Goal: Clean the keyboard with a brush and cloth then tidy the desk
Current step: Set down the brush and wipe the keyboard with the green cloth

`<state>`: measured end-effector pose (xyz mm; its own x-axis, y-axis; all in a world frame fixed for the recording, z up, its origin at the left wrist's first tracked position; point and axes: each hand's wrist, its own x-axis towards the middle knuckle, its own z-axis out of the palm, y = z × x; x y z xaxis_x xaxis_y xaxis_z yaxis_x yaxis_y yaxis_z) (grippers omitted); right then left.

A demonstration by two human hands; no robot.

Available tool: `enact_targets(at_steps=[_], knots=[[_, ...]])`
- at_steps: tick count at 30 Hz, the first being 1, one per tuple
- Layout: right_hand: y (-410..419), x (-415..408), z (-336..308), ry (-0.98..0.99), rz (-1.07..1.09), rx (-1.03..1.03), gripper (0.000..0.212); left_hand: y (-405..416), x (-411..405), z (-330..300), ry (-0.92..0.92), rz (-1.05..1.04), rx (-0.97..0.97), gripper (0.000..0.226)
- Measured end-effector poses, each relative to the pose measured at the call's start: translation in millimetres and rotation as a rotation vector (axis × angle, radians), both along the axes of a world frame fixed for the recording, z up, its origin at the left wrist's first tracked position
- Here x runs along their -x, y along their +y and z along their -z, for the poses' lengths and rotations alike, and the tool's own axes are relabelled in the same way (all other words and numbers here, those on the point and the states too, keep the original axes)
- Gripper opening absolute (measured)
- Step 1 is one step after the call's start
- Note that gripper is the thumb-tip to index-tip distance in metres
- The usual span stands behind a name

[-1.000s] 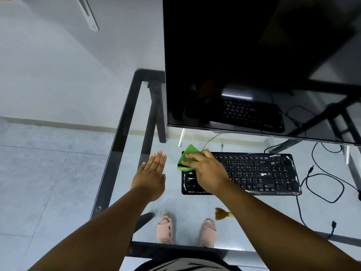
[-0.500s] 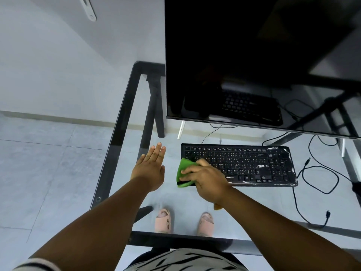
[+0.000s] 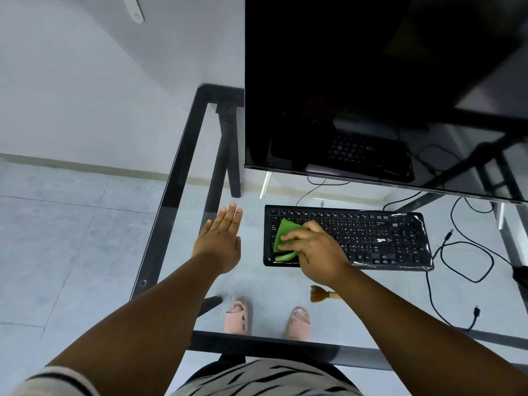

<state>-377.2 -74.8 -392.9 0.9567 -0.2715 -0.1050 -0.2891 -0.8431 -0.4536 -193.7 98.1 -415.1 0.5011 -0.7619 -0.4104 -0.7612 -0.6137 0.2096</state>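
Right hand (image 3: pixel 317 252) grips green cloth (image 3: pixel 284 238), apparently pressed on keyboard (image 3: pixel 385 238).

Brush (image 3: pixel 319 293) handle prob. under forearm.

Bare forearms, white short sleeve (image 3: pixel 48 380) with dark stripe, black-and-white striped garment (image 3: pixel 265 378), pink open-toed slippers (image 3: pixel 236 317)
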Motion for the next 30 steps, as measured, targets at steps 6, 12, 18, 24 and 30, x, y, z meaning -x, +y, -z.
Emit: enact_targets(at_steps=[6, 12, 18, 24, 30], knots=[[20.3, -11.2, -1.6, -0.074, 0.043, 0.011, 0.057, 0.5, 1.9, 2.5, -0.008, -0.005, 0.002, 0.061], [16.5, -2.0, -8.1, -0.037, -0.127, 0.017, 0.05, 1.1, 0.4, 1.5, 0.002, 0.003, 0.012, 0.061], [1.9, -36.1, -7.1, -0.036, 0.09, 0.075, 0.059, 1.2, 1.2, 3.2, -0.004, -0.001, 0.013, 0.062], [3.2, -49.8, -10.7, 0.04, 0.017, 0.084, 0.069, 2.8, -0.9, 3.3, -0.005, 0.011, 0.011, 0.062], [26.8, -11.6, -10.0, 0.06, -0.231, 0.043, 0.058, 3.6, -2.3, 4.1, 0.004, 0.013, 0.023, 0.061]])
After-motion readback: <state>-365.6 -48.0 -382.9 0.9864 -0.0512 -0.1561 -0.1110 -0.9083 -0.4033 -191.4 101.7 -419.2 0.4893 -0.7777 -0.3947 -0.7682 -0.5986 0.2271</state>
